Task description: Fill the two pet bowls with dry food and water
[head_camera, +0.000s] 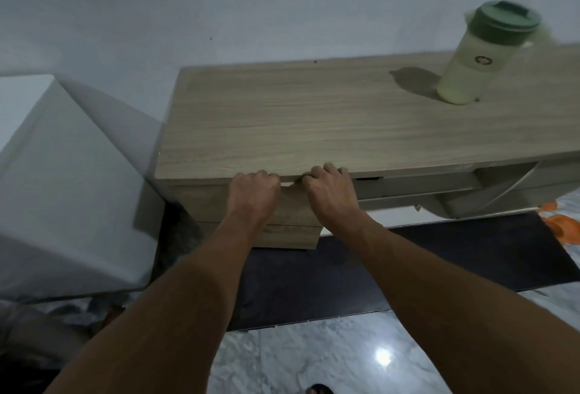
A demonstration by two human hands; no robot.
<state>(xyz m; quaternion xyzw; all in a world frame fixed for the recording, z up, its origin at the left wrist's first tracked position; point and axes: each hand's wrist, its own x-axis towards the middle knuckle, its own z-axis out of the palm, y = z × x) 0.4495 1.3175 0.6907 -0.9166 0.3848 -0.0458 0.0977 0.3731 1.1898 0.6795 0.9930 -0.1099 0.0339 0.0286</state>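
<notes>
Both forearms reach up to the desk: left hand and right hand curl their fingers, each grip hooked over the top drawer under its front edge. Far right on the desk, a green-lidded jug stands upright; no bowls visible.

There is one view only — a camera on the person's head, looking forward and down, close over the wooden desk, which fills the 12 o'clock side — the floor sits at 6 o'clock.
</notes>
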